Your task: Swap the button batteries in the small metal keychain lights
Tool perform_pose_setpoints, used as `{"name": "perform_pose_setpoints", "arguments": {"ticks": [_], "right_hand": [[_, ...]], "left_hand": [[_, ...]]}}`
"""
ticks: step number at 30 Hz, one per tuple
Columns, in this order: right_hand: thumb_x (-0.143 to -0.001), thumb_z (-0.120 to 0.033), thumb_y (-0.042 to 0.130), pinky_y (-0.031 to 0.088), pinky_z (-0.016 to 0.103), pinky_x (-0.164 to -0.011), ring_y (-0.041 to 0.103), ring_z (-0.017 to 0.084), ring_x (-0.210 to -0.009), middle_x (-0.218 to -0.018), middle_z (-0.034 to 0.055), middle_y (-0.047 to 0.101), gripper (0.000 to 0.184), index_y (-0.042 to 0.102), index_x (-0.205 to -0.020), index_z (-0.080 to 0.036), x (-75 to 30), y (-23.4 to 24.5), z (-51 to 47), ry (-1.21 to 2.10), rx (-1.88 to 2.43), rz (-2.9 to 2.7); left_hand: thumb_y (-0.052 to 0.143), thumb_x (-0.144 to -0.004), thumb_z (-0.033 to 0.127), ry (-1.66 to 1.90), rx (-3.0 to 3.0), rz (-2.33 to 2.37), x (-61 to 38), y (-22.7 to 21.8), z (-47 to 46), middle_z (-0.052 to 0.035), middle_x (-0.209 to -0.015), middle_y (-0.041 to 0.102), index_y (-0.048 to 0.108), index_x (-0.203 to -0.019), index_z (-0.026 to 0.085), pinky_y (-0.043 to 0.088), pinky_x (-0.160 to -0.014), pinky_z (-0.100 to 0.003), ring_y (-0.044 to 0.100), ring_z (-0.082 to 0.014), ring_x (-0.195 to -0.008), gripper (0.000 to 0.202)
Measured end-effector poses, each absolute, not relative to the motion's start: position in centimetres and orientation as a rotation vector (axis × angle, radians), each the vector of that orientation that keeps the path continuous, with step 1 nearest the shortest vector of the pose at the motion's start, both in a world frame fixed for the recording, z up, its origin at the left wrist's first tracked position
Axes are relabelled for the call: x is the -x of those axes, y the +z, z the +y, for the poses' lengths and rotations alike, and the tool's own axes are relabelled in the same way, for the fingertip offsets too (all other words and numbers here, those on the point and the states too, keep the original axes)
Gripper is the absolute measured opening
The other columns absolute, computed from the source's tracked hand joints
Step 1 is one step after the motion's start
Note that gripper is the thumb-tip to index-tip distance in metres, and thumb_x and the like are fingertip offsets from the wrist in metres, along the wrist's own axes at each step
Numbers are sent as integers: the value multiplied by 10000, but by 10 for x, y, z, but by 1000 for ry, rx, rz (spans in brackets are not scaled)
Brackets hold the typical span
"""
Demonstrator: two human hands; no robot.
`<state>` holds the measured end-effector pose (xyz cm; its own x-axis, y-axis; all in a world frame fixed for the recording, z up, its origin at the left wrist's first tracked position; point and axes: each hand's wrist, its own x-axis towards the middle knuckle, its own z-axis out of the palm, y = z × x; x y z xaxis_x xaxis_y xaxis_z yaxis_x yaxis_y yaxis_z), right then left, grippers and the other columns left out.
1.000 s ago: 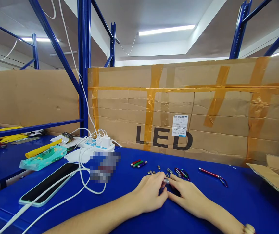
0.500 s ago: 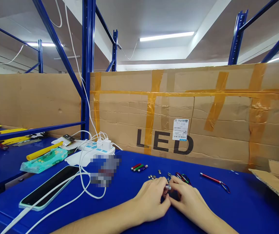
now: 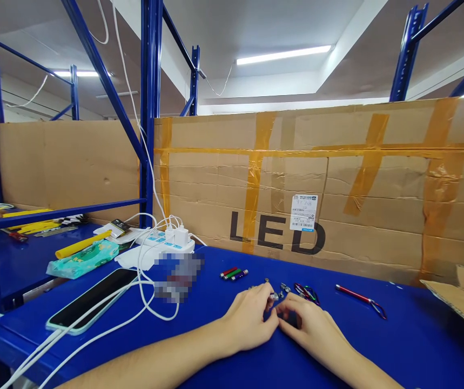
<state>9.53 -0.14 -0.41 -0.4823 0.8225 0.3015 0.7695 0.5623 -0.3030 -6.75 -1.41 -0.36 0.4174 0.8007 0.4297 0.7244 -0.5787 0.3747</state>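
My left hand (image 3: pixel 251 319) is closed around a small piece; only its shiny silver end (image 3: pixel 273 296) shows at the fingertips, the rest being hidden. Close beside it, my right hand (image 3: pixel 316 327) has its thumb and fingers drawn together near the left fingertips. What sits in that pinch, if anything, is hidden. Just beyond the hands lie small silver metal parts (image 3: pixel 283 288) and a button cell (image 3: pixel 267 280). Several carabiner clips (image 3: pixel 307 293) rest behind my right hand. Short red, green and purple metal tubes (image 3: pixel 234 274) lie side by side farther left.
A red tube with a clip (image 3: pixel 355 295) lies to the right, near an open cardboard box (image 3: pixel 458 302). On the left are a phone (image 3: pixel 94 297), white cables, a power strip (image 3: pixel 175 243) and a teal packet (image 3: pixel 83 259). Taped cardboard (image 3: pixel 207 194) walls the back of the blue table.
The view has shifted slightly. The silver-ended piece, earlier between both hands' fingertips, now shows at my left fingertips, with my right fingers drawn slightly away from it.
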Motion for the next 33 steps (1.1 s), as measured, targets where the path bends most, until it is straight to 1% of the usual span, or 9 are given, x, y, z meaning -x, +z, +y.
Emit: {"name": "perform_pose_setpoints", "arguments": {"ticks": [4, 8, 12, 15, 17, 20, 22, 26, 33], "right_hand": [[-775, -270, 473, 397, 232, -525, 574, 140, -634, -789, -7, 632, 140, 609, -782, -238, -96, -6, 0, 162, 1264, -2354], [-785, -260, 469, 407, 229, -511, 569, 130, -602, -803, -15, 642, 148, 615, -770, -246, -97, -6, 0, 177, 1205, -2365], [-834, -303, 449, 429, 227, -497, 527, 95, -519, -898, -5, 633, 194, 634, -868, -260, -97, -3, -2, 138, 1116, -2247], [-854, -365, 448, 444, 232, -488, 491, 87, -471, -874, 16, 644, 239, 647, -892, -240, -98, -1, -3, 50, 1017, -2067], [-859, -361, 455, 465, 229, -501, 521, 95, -495, -851, 26, 656, 246, 658, -897, -229, -97, -1, -5, 4, 902, -2017], [-889, -279, 418, 509, 216, -623, 620, 120, -693, -870, 34, 669, 250, 656, -952, -236, -97, -1, -7, -37, 668, -2073], [-903, -236, 388, 515, 207, -665, 634, 121, -770, -878, 35, 675, 271, 649, -979, -244, -96, -1, -10, -61, 568, -2131], [-890, -248, 433, 514, 191, -612, 634, 111, -705, -831, 38, 675, 228, 655, -936, -228, -94, 1, -14, -104, 568, -2158], [-876, -291, 452, 485, 174, -542, 616, 93, -624, -810, 35, 666, 228, 669, -870, -223, -94, 2, -14, -147, 627, -2199]], "left_hand": [[433, -734, 150, 902, -2560, 1340, 66, -3, -16, 6, -777, 521, 377, -738, 199, 360, -620, -225, 495, -142, -708, 75], [453, -714, 137, 974, -2455, 1344, 64, -6, -15, 20, -763, 501, 382, -730, 197, 337, -579, -213, 464, -125, -663, 94], [419, -726, 132, 1102, -2191, 1291, 64, -11, -7, 45, -640, 439, 362, -683, 193, 295, -519, -203, 395, -102, -557, 94], [406, -717, 133, 1149, -2099, 1288, 64, -13, -2, 59, -558, 383, 347, -617, 185, 262, -515, -211, 345, -93, -515, 127], [420, -688, 130, 1115, -2128, 1321, 64, -13, -2, 62, -504, 329, 335, -541, 174, 224, -509, -222, 312, -90, -502, 175], [438, -640, 128, 1026, -2152, 1303, 64, -12, -3, 62, -457, 237, 291, -443, 163, 183, -493, -233, 252, -80, -481, 248], [439, -630, 145, 1009, -2105, 1219, 64, -11, -3, 61, -459, 212, 273, -427, 164, 174, -482, -229, 226, -74, -477, 263], [416, -643, 203, 1048, -2023, 1030, 65, -10, -2, 53, -482, 198, 247, -425, 170, 168, -475, -224, 205, -70, -492, 277], [400, -576, 166, 1005, -2007, 1012, 65, -17, 0, 55, -477, 197, 269, -431, 166, 147, -460, -228, 202, -66, -492, 195]]}}
